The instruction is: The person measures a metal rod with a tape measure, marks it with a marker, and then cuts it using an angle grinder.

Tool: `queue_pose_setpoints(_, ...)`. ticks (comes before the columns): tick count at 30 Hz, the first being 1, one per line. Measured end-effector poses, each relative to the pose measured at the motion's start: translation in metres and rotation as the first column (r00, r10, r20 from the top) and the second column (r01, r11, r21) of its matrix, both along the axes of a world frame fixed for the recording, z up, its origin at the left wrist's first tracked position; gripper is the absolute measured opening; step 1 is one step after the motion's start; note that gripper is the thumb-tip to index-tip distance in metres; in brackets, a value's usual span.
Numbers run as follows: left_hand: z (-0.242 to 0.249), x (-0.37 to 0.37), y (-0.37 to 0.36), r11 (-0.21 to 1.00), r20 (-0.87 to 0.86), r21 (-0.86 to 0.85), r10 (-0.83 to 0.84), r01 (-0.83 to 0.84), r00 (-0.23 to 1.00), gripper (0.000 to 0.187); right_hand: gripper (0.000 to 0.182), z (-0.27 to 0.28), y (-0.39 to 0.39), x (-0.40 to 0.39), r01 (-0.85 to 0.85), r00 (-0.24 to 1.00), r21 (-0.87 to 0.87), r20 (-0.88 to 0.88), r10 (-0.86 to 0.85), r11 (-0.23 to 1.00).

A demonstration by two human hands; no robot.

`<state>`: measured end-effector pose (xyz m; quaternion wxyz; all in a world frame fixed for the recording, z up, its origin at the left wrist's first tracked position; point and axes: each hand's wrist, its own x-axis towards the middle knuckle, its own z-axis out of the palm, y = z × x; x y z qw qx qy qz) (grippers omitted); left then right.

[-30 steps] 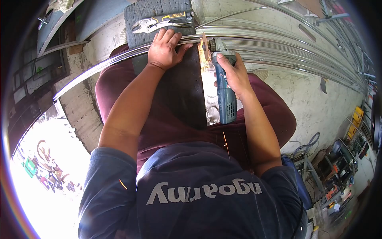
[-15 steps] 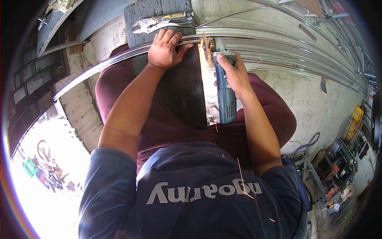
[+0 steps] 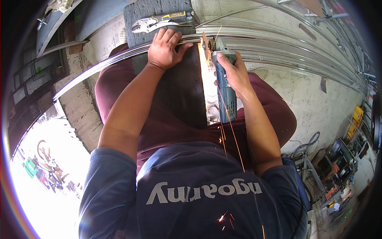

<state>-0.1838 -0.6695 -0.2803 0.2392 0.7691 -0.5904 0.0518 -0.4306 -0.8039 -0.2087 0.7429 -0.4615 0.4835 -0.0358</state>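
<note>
My right hand (image 3: 235, 75) is wrapped around the body of an angle grinder (image 3: 227, 99), which stands nearly upright in view. Its thin cutting disc (image 3: 204, 46) meets a bundle of shiny metal bars (image 3: 109, 61), and orange sparks fly down towards my shirt. My left hand (image 3: 164, 49) presses the bars onto a dark wooden board (image 3: 177, 87), just left of the disc, fingers curled over them and thumb pointing right. Beyond those fingers, locking pliers (image 3: 161, 22) with a black and yellow grip lie on the board.
More long metal bars (image 3: 278, 47) stretch across the concrete floor (image 3: 278, 91) to the right. My bent knees flank the board. At the lower right are a yellow object (image 3: 355, 121) and cluttered tools. Bright daylight comes in at the lower left, where a bicycle (image 3: 47, 159) shows.
The spark spray is wider, with several longer streaks over the grinder and shirt. The grinder has shifted very slightly; my left hand stays in place on the bars.
</note>
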Motion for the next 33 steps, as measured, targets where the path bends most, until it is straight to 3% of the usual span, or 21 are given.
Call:
queue_pose_setpoints(6,0.001,0.000,0.000,1.000,0.004,0.020,-0.003,0.003,1.000,0.047,0.061,0.002,0.001,0.001,0.011,1.000,-0.012,0.002,-0.011,1.000)
queue_pose_setpoints(33,-0.002,0.001,0.001,1.000,-0.001,-0.018,-0.015,0.015,1.000,0.047,0.060,0.007,0.000,0.005,0.029,0.999,-0.010,0.032,-0.028,1.000)
